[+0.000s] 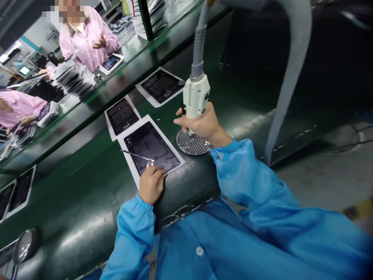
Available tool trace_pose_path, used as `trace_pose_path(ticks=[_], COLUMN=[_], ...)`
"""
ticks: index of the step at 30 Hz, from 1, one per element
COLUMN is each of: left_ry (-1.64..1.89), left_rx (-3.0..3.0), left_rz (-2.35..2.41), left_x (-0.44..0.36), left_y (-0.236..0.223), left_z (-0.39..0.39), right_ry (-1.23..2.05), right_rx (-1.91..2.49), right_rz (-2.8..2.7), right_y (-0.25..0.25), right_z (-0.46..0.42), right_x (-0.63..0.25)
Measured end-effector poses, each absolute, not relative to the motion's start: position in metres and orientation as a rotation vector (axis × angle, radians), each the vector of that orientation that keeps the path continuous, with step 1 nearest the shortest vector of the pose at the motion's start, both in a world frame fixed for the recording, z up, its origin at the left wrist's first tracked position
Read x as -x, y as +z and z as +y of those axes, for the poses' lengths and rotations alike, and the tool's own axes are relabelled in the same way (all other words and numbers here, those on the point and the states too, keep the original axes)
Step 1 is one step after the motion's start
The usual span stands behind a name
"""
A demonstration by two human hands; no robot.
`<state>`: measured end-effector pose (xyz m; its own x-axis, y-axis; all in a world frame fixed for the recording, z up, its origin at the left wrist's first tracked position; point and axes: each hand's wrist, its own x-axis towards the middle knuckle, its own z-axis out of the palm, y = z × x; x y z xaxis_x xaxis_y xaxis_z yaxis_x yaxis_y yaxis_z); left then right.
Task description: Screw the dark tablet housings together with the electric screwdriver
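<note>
My left hand rests at the near edge of a black device panel lying on a white tray, its fingers curled on thin metal tweezers that point left across the panel. My right hand is wrapped round a white powered screwdriver hanging on a grey hose. The tool's tip stands over a round perforated metal dish just right of the tray. Both sleeves are blue.
Two more trays with black panels lie farther along the dark green belt. Across it, people in pink coats work beside stacks of trays. A round metal object sits near left.
</note>
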<state>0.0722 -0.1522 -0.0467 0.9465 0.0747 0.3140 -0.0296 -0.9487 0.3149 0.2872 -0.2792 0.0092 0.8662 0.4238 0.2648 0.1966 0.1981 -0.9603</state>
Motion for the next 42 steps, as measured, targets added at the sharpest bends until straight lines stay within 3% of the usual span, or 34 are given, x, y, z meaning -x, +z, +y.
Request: trace_pose_path(ticks=[6, 16, 22, 29, 34, 42], left_ry=[0.506, 0.574, 0.793, 0.706, 0.65, 0.848], left_rx=[-2.796, -2.692, -2.697, -2.785, -2.785, -2.639], left_rz=[0.006, -0.013, 0.362, 0.575, 0.574, 0.462], left_x=[-0.076, -0.073, -0.071, -0.074, -0.075, -0.08], left_y=[-0.05, -0.045, -0.041, -0.05, -0.055, -0.042], left_z=[-0.151, -0.149, -0.128, -0.121, -0.121, -0.123], right_ry=[0.124, 0.113, 0.154, 0.17, 0.177, 0.16], right_rx=[1.227, 1.321, 1.327, 1.337, 1.336, 1.368], right_rz=[-0.507, -0.53, -0.507, -0.483, -0.478, -0.509], right_y=[-0.003, -0.004, -0.004, -0.003, -0.003, -0.004], right_z=[-0.28, -0.273, -0.273, -0.272, -0.272, -0.273], right_x=[-0.288, -0.278, -0.278, -0.277, -0.278, -0.277])
